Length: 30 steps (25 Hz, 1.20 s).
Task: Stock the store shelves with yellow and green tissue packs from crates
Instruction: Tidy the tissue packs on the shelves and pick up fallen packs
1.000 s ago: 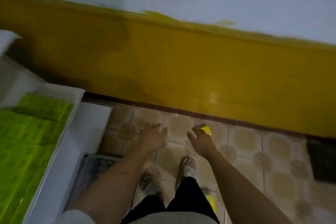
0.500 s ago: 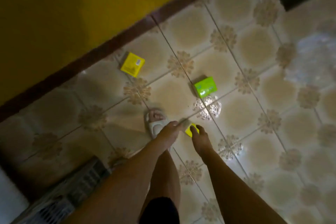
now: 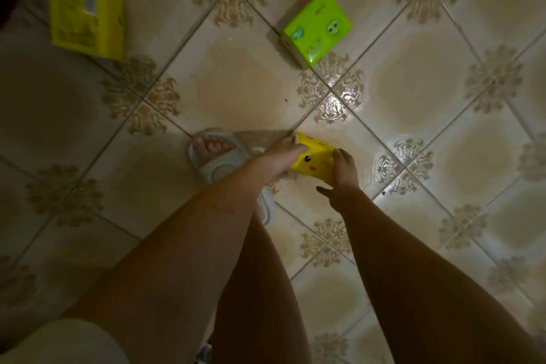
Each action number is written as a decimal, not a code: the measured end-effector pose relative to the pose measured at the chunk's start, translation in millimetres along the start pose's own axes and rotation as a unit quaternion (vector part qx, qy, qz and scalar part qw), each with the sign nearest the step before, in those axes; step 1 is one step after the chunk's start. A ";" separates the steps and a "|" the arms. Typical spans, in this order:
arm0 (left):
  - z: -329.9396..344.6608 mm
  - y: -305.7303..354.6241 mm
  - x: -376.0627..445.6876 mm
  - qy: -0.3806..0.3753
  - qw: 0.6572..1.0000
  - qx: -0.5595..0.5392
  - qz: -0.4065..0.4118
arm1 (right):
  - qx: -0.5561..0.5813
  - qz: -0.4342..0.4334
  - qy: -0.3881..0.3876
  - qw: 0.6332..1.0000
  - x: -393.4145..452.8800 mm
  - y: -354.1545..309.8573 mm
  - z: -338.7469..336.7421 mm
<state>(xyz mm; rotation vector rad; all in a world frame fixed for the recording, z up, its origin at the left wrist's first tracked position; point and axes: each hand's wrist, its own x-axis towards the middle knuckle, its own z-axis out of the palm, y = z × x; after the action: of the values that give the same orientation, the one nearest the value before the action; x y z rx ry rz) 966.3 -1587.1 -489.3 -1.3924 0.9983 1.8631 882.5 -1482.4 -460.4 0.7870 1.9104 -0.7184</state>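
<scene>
Item one: small yellow plastic-wrapped tissue pack with a printed cartoon face (image 3: 313,160), low over the glossy patterned beige floor tiles (image 3: 236,89), just beside our pale slide sandal (image 3: 217,156). We clasp it from both sides, left hand (image 3: 282,154) curled on its left face, right hand (image 3: 342,170) on its right edge; we judge this a two-handed pickup of a dropped pack. Item two: larger flat yellow tissue pack, label side up (image 3: 85,16), lying on the floor at upper left, well apart. Item three: bright green tissue pack with cartoon eyes (image 3: 317,26), on the floor ahead, tilted. Both loose packs presumably await collection before shelving; no crate or shelf shows.
</scene>
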 end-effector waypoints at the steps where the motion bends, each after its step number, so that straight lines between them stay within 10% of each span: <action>1: -2.9 -4.7 -8.7 0.016 0.999 -0.051 0.002 | 0.015 -0.016 0.005 1.000 -12.3 0.2 2.8; 6: -37.1 -3.0 -140.0 0.074 0.966 -0.246 -0.004 | 0.057 -0.132 -0.022 0.989 -148.4 -22.0 -4.3; 18: -160.8 8.2 -642.7 0.119 0.885 -0.427 0.142 | -0.153 -0.266 -0.370 0.877 -602.5 -125.2 -2.5; 25: -175.0 -121.7 -795.5 0.261 0.732 -0.591 0.217 | -0.396 -0.346 -0.499 0.689 -766.0 -61.9 96.5; 30: -148.8 -252.3 -877.9 0.398 0.519 -0.714 0.250 | -0.524 -0.403 -0.580 0.476 -871.0 67.7 148.0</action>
<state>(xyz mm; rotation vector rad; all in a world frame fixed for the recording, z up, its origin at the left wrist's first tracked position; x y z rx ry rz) 1484.4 -1601.2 277.5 -3.4380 -0.2818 2.5542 1337.9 -1749.1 251.4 -1.2603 0.8509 -0.2275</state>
